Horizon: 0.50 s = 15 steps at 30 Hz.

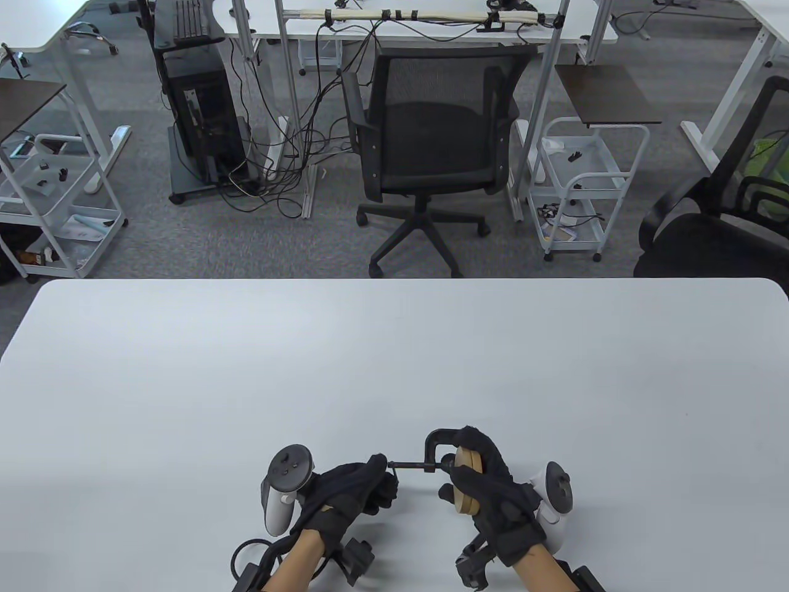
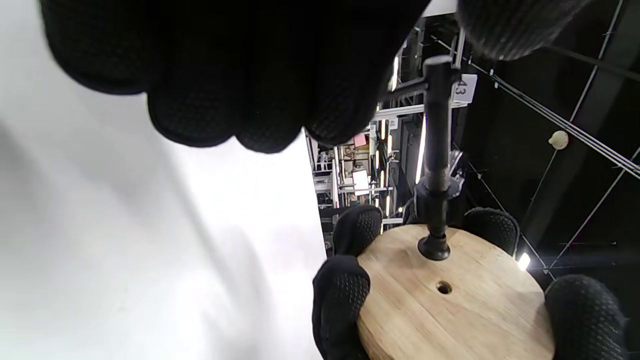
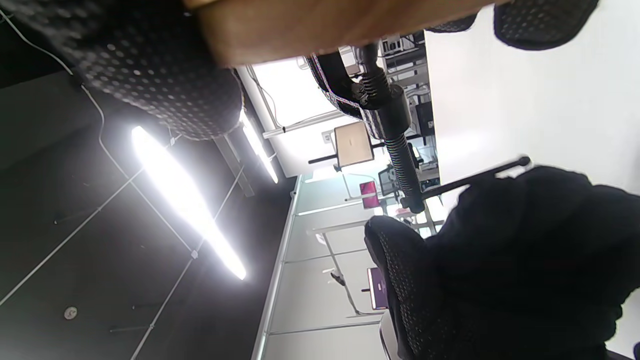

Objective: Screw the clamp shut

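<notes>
A black C-clamp sits over a round wooden disc, held above the white table near its front edge. My right hand grips the disc and the clamp frame together. The clamp's screw points left; its pad presses on the disc face. My left hand holds the sliding T-bar handle at the screw's end. In the left wrist view the screw runs down to the disc. In the right wrist view the threaded screw and T-bar show beside my left hand's fingers.
A black office chair stands beyond the table's far edge. White trolleys and a computer tower with cables are on the floor behind. The trackers ride on the backs of both hands.
</notes>
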Each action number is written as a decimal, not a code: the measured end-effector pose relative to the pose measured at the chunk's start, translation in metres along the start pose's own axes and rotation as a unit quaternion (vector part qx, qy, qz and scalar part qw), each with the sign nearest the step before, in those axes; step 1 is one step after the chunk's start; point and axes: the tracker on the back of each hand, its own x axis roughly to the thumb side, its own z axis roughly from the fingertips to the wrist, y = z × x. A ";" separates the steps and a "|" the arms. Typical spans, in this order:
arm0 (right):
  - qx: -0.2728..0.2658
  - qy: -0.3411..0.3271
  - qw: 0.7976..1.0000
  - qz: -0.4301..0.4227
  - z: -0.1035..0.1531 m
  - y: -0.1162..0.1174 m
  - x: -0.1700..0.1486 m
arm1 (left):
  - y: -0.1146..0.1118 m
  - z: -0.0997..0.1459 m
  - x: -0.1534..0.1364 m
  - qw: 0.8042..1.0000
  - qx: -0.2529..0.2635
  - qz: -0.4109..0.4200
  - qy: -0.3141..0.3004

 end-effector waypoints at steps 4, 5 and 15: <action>0.009 0.002 1.000 0.004 0.000 0.004 -0.002 | -0.001 -0.001 0.000 1.000 -0.008 -0.001 -0.003; 0.013 0.003 1.000 0.003 0.000 0.005 -0.002 | -0.001 -0.001 0.000 1.000 -0.015 0.001 -0.006; 0.013 0.004 1.000 0.005 0.001 0.006 -0.002 | -0.002 -0.001 0.011 0.997 0.007 -0.023 -0.071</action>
